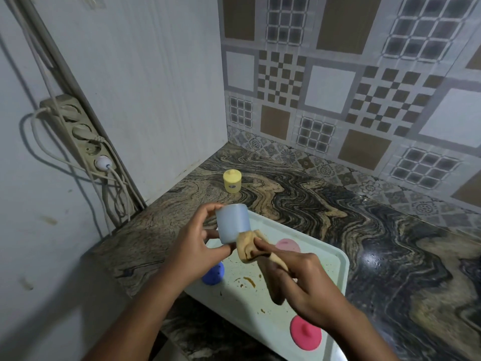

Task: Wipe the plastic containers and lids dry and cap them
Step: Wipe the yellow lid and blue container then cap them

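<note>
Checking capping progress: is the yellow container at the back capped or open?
Capped. The yellow container stands upright on the countertop beyond the tray, with a matching yellow knobbed lid seated on top.

Home kitchen corner: marbled countertop [325, 201], patterned wall tiles [338, 87] (wall-mounted power strip [78, 131]).

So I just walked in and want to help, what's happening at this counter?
A person is drying small plastic containers. The left hand holds a pale blue container above the tray, while the right hand pushes a yellowish cloth against its lower end. A blue lid and a pink lid lie on the tray. One yellow container stands capped on the countertop.
</note>
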